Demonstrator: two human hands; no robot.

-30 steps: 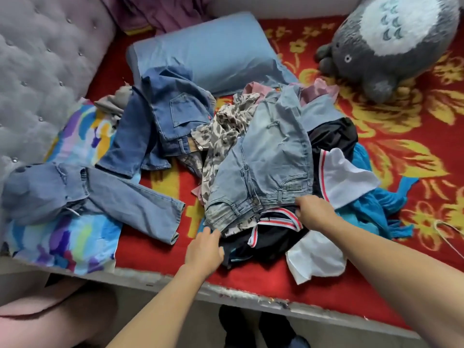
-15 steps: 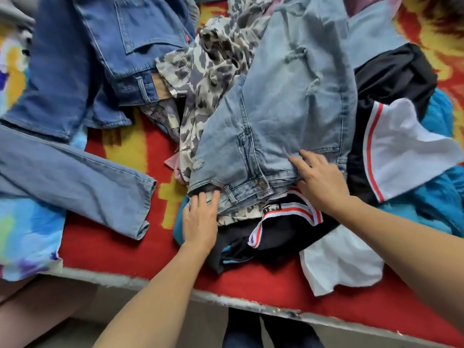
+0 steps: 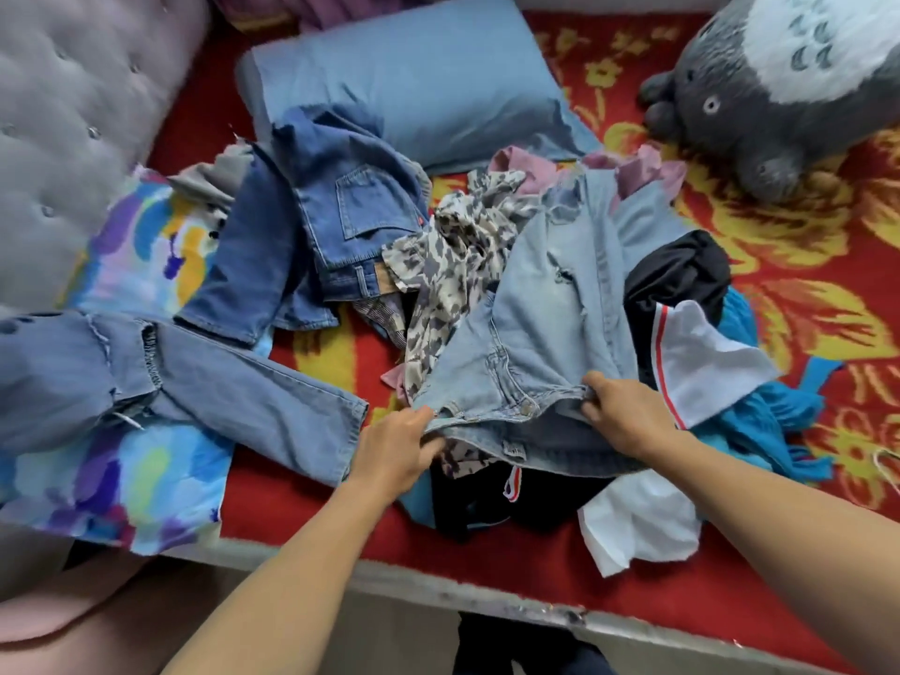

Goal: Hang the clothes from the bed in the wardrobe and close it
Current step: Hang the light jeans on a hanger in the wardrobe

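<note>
Bed (image 3: 341,518), red floral cover: clothes heap, centre frame. Jeans (image 3: 550,324), pale, on top of the heap; waistband toward you, legs running up-frame. Your left hand (image 3: 397,448) pinches the waistband's left end, your right hand (image 3: 628,416) grips its right end; both equally near.

Left grip (image 3: 394,450) and right grip (image 3: 628,421), fingers flat on the light jeans (image 3: 550,324) half a second ago, now curl round its waistband (image 3: 506,411), one at each end. Waistband raised and bunched, inner side showing, covering most of the striped black garment (image 3: 487,499) beneath. View pulled back from the close-up: pillow (image 3: 414,75) and plush toy (image 3: 779,90) in frame again.
</note>
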